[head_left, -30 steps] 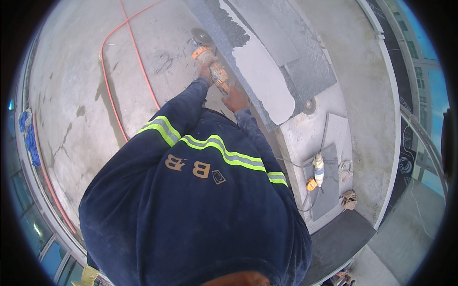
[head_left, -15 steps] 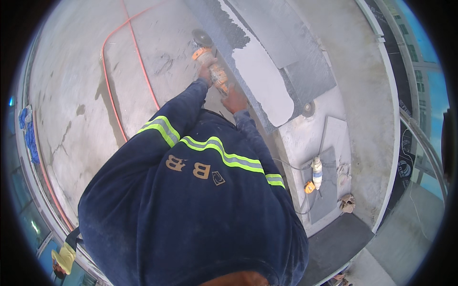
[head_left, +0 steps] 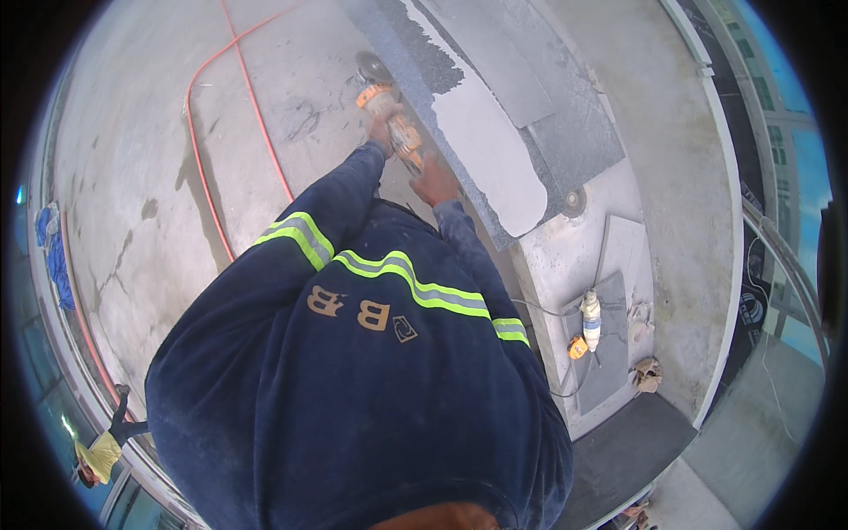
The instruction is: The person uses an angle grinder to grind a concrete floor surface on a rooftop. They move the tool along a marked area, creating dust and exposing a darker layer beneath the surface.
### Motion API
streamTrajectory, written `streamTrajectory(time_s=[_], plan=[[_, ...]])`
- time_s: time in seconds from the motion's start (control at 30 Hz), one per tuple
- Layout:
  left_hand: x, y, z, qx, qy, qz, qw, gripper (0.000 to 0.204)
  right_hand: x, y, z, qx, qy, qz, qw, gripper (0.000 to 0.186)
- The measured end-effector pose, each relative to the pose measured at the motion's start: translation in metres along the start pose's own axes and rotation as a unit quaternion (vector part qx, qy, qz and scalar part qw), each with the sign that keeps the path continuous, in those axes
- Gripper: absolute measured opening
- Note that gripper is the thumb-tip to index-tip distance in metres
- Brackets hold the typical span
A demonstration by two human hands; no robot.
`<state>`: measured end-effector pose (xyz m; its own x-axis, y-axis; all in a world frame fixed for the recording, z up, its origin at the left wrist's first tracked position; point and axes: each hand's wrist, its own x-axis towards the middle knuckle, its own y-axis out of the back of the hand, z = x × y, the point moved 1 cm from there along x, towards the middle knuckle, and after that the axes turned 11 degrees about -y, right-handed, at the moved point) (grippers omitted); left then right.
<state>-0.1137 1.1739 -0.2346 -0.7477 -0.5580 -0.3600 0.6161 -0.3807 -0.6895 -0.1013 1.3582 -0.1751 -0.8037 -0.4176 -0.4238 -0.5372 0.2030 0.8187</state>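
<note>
An orange angle grinder (head_left: 405, 140) is held out ahead of me in both hands. My left hand (head_left: 381, 131) wraps around its front part, just behind the orange head. My right hand (head_left: 435, 182) grips the rear end of its body. The dark round disc (head_left: 373, 68) at the far end stands close to the long edge of a grey stone slab (head_left: 358, 19); whether it touches the edge I cannot make out. Pale dust hazes the air around the disc. A white irregular patch (head_left: 488, 146) covers much of the slab's top.
Red hoses (head_left: 196, 132) run over the concrete floor at left. On the ledge at right lie a loose disc (head_left: 574, 202), a second grinder (head_left: 590, 320) with a cord, a grey tile (head_left: 605, 375) and a crumpled brown thing (head_left: 647, 375). A person in yellow (head_left: 100, 455) is at the lower left.
My hands and the grinder stay almost in place, with only a slight shift. At the lower left, the person in yellow has moved, and their dark legs now show more.
</note>
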Motion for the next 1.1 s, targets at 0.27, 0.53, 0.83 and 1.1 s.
streamTrajectory(time_s=[0.27,0.53,0.83,1.1], plan=[[-0.023,-0.006,0.001,-0.011,-0.018,-0.014,1.0,0.037,-0.014,0.004,0.003,-0.009,-0.001,-0.002,1.0,0.073],[-0.048,-0.01,0.0,0.012,0.011,0.029,0.999,0.034,-0.034,0.001,0.013,-0.009,0.001,-0.001,1.0,0.073],[-0.027,-0.008,0.001,0.0,0.002,0.022,1.0,0.035,-0.014,0.003,0.008,0.016,0.025,0.006,1.0,0.068],[-0.007,-0.008,-0.001,-0.001,-0.008,0.009,1.0,0.035,-0.002,0.002,0.001,-0.001,0.016,0.022,1.0,0.061]])
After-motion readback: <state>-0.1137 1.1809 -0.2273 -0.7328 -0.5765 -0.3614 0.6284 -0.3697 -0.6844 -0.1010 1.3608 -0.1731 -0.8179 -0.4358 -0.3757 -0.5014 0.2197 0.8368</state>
